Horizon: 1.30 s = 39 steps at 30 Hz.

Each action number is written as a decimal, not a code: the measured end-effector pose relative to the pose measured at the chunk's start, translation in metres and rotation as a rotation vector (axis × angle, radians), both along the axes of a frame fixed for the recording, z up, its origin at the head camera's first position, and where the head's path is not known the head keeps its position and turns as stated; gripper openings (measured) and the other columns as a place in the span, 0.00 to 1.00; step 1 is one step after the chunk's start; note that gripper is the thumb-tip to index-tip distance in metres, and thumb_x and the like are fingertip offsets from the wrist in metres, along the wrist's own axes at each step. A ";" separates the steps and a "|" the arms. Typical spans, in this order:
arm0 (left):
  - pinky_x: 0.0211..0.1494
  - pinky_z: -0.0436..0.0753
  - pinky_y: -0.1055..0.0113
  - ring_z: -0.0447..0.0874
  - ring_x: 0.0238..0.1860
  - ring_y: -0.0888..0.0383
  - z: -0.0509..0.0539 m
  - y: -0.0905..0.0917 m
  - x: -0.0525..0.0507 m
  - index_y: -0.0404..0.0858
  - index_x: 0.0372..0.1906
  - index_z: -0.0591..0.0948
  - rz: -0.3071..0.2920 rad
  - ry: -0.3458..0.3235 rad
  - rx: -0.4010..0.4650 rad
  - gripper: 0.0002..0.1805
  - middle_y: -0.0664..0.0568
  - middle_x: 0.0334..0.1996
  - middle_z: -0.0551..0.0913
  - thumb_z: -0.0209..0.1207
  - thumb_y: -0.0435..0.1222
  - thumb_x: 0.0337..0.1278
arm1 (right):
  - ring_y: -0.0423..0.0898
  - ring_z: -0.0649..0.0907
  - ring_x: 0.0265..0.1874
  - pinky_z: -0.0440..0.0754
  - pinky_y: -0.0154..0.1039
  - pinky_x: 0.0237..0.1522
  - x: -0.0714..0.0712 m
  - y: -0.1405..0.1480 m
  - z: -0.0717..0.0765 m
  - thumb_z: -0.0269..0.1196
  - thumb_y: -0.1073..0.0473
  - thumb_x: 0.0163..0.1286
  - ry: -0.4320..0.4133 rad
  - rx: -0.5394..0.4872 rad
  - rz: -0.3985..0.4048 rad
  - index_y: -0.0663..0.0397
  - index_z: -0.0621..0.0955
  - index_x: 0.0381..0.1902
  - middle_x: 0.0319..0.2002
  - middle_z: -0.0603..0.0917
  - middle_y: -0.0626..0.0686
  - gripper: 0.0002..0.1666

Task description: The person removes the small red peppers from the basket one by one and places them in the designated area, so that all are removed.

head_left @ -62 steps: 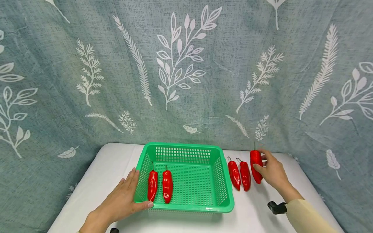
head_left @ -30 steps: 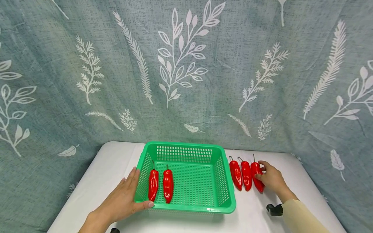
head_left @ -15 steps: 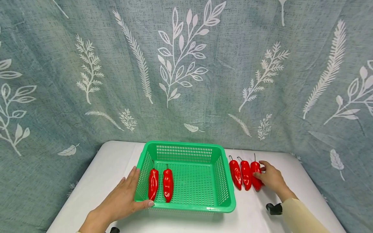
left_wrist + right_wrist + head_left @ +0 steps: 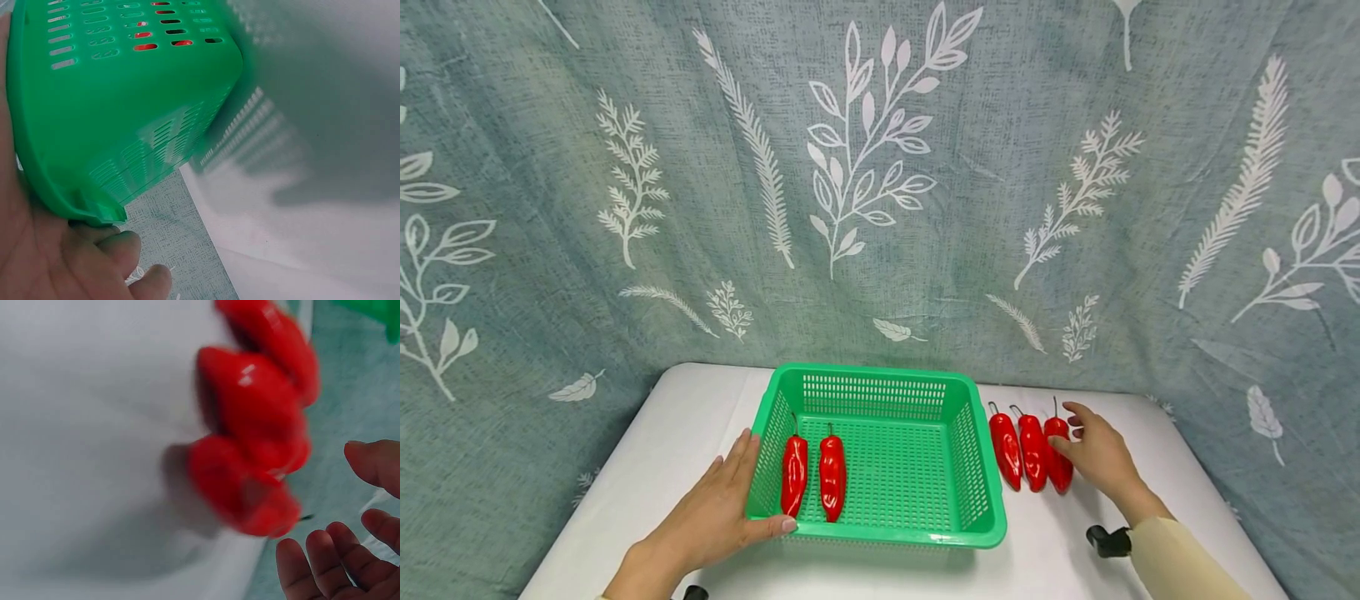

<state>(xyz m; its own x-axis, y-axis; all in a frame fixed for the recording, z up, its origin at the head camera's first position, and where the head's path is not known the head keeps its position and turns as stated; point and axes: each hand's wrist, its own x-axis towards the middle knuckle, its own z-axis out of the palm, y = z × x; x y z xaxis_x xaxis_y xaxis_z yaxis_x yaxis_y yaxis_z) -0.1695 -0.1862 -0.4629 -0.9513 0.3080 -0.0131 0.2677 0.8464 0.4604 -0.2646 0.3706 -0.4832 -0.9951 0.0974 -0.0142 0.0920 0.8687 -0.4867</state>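
Note:
A green plastic basket (image 4: 880, 537) stands on the table with two red peppers inside, one pepper (image 4: 794, 477) by its left wall and another pepper (image 4: 832, 477) just right of it. My left hand (image 4: 711, 500) rests on the basket's left front corner, fingers straight along the side and thumb on the front rim. Right of the basket lie three more red peppers in a row: a left pepper (image 4: 1005, 450), a middle pepper (image 4: 1033, 452) and a right pepper (image 4: 1058, 471). Beside the right pepper, my right hand (image 4: 1099, 450) has its fingers spread and holds nothing; the right wrist view shows a gap.
A white cloth (image 4: 700, 417) covers the table. Behind it hangs a grey-green curtain (image 4: 700, 208) with white leaf prints. A black wrist camera (image 4: 1108, 542) sits at the right sleeve (image 4: 1180, 558).
My right hand has lowered a pepper onto the table beside the other two and let go, its fingers now lifting off. The left hand has stayed on the basket.

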 end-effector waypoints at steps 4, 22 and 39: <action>0.83 0.58 0.36 0.52 0.84 0.35 -0.001 0.000 0.001 0.25 0.83 0.52 -0.001 0.019 -0.002 0.75 0.32 0.84 0.50 0.57 0.80 0.49 | 0.68 0.80 0.58 0.86 0.63 0.50 0.007 -0.018 0.018 0.70 0.54 0.70 0.084 -0.005 0.059 0.65 0.66 0.77 0.63 0.78 0.73 0.44; 0.83 0.58 0.37 0.52 0.84 0.36 0.000 0.002 0.002 0.24 0.82 0.52 -0.005 0.034 -0.022 0.75 0.33 0.84 0.49 0.57 0.81 0.49 | 0.55 0.87 0.51 0.88 0.48 0.45 0.012 -0.144 0.099 0.70 0.55 0.73 0.160 -0.104 0.364 0.60 0.71 0.76 0.62 0.82 0.64 0.39; 0.83 0.59 0.38 0.55 0.84 0.37 0.002 0.002 0.000 0.23 0.81 0.56 -0.010 0.062 -0.085 0.73 0.31 0.83 0.54 0.59 0.79 0.51 | 0.57 0.86 0.57 0.85 0.55 0.56 -0.017 -0.276 0.038 0.75 0.51 0.67 -0.068 0.011 0.669 0.58 0.73 0.75 0.62 0.84 0.63 0.43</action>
